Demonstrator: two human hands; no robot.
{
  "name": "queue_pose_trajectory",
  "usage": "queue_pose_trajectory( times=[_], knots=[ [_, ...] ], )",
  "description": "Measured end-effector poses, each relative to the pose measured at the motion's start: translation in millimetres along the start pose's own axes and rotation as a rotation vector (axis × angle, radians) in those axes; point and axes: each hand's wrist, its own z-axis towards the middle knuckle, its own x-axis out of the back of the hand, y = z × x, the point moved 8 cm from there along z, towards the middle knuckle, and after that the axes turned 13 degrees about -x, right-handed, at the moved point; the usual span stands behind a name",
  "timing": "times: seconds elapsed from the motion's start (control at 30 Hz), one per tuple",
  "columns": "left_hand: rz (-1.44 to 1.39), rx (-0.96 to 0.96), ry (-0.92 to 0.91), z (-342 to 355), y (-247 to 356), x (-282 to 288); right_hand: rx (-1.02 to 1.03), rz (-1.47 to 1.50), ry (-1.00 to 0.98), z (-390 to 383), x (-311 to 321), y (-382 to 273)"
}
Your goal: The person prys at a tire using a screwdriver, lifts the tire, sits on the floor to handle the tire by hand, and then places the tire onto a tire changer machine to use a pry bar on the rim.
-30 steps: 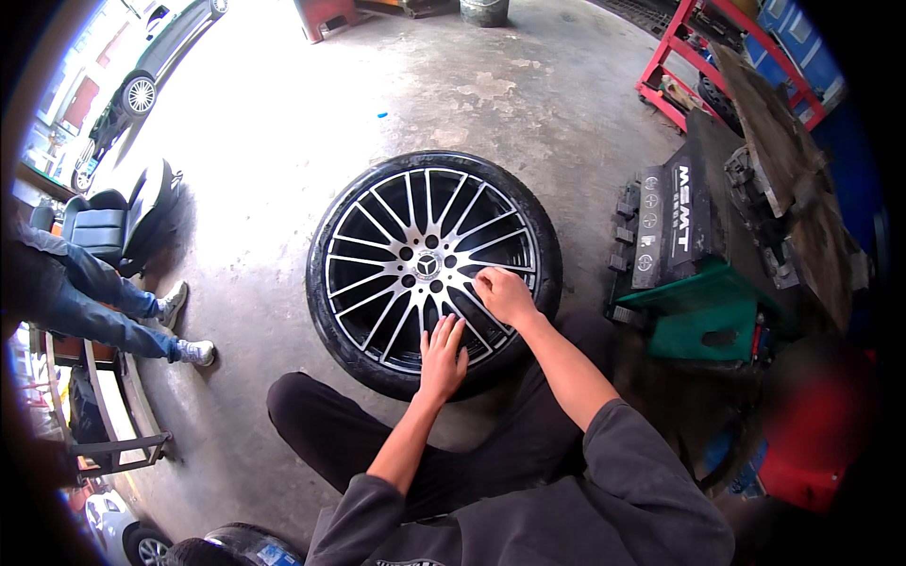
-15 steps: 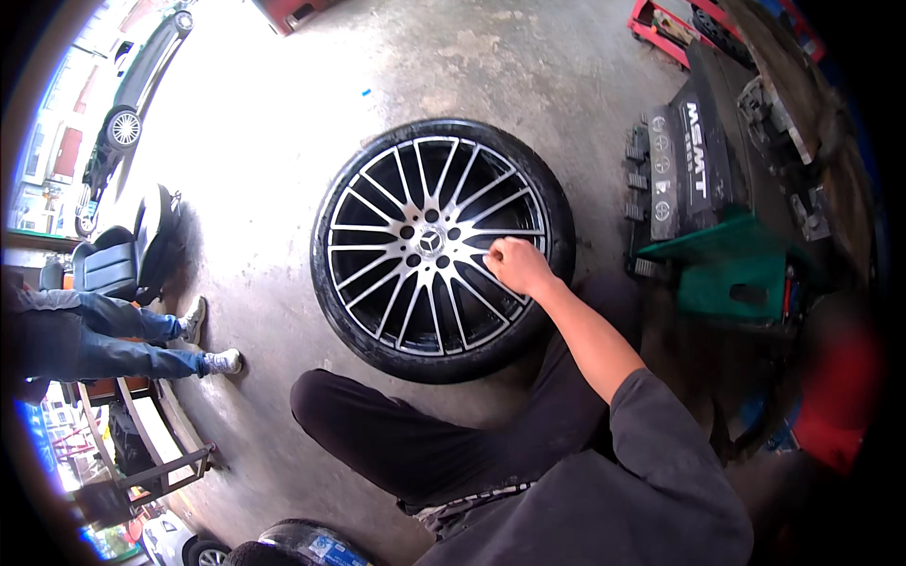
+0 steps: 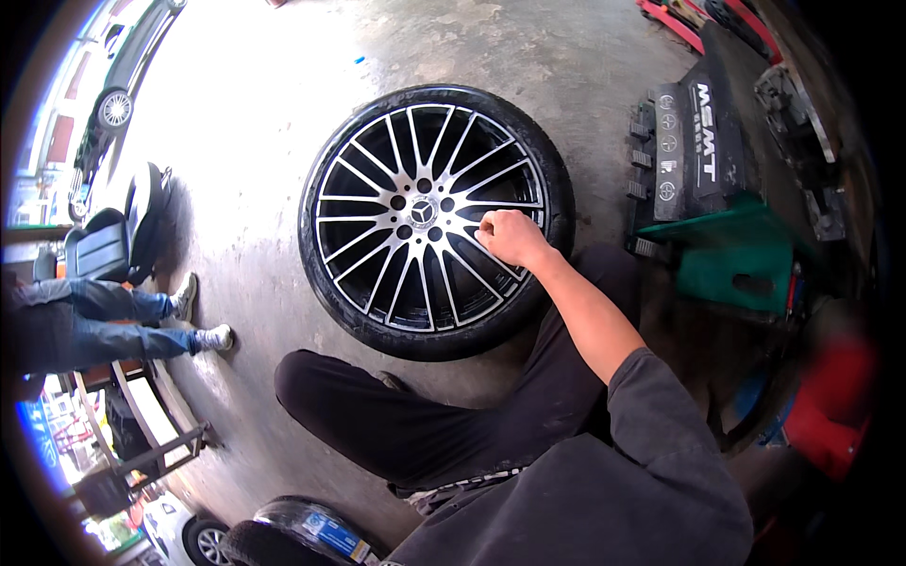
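Note:
A car wheel lies flat on the concrete floor in front of my legs. Its black tyre (image 3: 425, 345) surrounds a black and silver multi-spoke alloy rim (image 3: 422, 212), with bolt holes around the centre cap. Over the rim's right side is my right hand (image 3: 511, 239), its fingers curled closed just right of the hub. Whatever may be in the fingers is hidden. I cannot tell whether the knuckles touch the spokes. My left hand is out of view.
A green holder (image 3: 736, 269) and a dark equipment cover (image 3: 694, 141) stand on the right. Left are a car seat (image 3: 99, 253), a metal-framed cart (image 3: 156, 453) and a person in jeans (image 3: 113, 325). Another tyre (image 3: 260, 545) lies behind my folded legs.
The whole view has shifted, so the wheel sits higher in the picture. My right hand stays curled over nearly the same spot on the rim.

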Motion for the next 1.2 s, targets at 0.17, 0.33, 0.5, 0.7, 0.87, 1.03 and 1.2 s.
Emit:
queue_pose_trajectory(
  times=[0.17, 0.33, 0.5, 0.7, 0.87, 1.03, 1.2],
  knots=[
    [0.016, 0.035, -0.002, -23.0, -26.1, 3.6, 0.002, -0.048, -0.038, -0.4, -3.0, -5.2],
    [0.028, 0.078, 0.002, -40.7, -50.3, 4.4, 0.02, -0.049, -0.055, -0.9, -3.9, -13.7],
    [0.039, 0.121, 0.006, -59.9, -77.0, 2.9, 0.079, 0.009, 0.004, -9.1, 4.9, -25.5],
    [0.058, 0.162, -0.022, -86.4, -106.4, 1.7, 0.199, 0.078, 0.145, -24.7, 26.2, -39.7],
    [0.068, 0.172, -0.046, -111.6, -122.4, 10.1, 0.164, 0.046, 0.124, -25.9, 25.4, -38.7],
    [0.093, 0.179, -0.055, -125.1, -134.1, 18.4, 0.129, 0.044, 0.103, -21.3, 22.4, -33.5],
    [0.101, 0.199, -0.069, -127.1, -143.8, 21.5, 0.152, 0.014, 0.106, -22.3, 21.1, -32.7]
  ],
)
